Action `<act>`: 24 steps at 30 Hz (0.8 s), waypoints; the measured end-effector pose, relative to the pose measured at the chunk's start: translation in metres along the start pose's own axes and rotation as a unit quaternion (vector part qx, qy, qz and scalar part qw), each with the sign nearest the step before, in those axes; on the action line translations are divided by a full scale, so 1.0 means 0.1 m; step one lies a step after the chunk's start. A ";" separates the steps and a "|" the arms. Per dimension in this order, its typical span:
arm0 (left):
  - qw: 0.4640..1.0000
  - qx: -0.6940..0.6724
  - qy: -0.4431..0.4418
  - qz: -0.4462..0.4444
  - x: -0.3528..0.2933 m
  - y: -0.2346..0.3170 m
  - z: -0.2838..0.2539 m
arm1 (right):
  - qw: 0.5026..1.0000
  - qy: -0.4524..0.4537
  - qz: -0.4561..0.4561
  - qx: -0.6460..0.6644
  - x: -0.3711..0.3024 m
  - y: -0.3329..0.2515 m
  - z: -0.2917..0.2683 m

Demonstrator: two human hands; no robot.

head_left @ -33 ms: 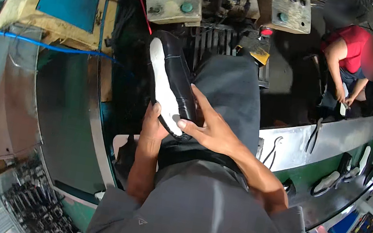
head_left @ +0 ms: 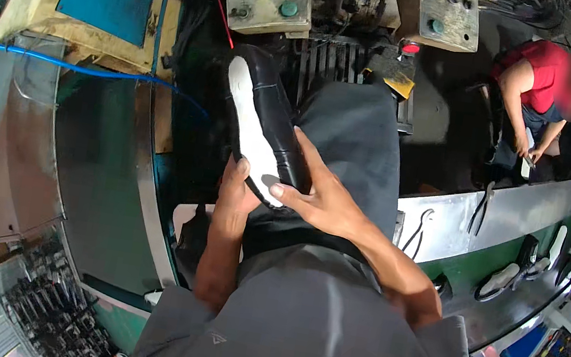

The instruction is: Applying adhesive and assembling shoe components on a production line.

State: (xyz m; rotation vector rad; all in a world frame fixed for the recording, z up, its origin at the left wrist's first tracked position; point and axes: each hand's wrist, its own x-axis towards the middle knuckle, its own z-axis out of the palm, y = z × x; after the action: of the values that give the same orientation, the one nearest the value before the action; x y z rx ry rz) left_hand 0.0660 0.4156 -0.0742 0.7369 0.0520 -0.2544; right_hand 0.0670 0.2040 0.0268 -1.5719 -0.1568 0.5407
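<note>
In head view, over person's lap: black shoe (head_left: pixel 272 120), white bottom (head_left: pixel 255 145) facing up, tilted. Left hand (head_left: pixel 232 192): fingers grasping near end, thumb at edge. Right hand (head_left: pixel 330 202): fingers around side, thumb on white bottom. Black covering looks already fitted around bottom; shoe not yet set down. More shoes (head_left: pixel 498 281) lie on surface (head_left: pixel 462 316), right.
</note>
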 end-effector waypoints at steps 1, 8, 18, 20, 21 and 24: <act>1.000 0.004 -0.003 0.002 0.01 0.00 0.00 | 1.000 0.012 0.024 0.010 0.02 -0.06 0.05; 0.996 0.005 -0.056 -0.066 0.07 0.33 0.07 | 0.996 -0.027 0.049 0.069 -0.05 0.02 -0.05; 0.869 0.232 0.424 0.104 -0.20 1.53 -1.91 | 0.925 0.333 0.143 0.115 -1.11 1.00 -1.15; 0.757 0.457 0.423 0.197 -0.08 2.21 -2.66 | 0.913 0.359 0.143 0.131 -1.30 1.14 -1.26; 0.620 0.660 0.357 0.229 0.13 2.43 -2.78 | 0.911 0.369 0.143 0.113 -1.42 1.19 -1.30; 0.583 0.738 0.339 0.011 0.54 2.76 -2.63 | 0.924 0.361 0.116 0.044 -1.54 1.30 -1.32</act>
State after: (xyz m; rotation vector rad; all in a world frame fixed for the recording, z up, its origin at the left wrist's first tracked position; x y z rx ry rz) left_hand 0.1975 0.7769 -0.0950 2.5225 0.6294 0.1107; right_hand -0.0403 0.0084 -0.0648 -1.6138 0.6119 0.1157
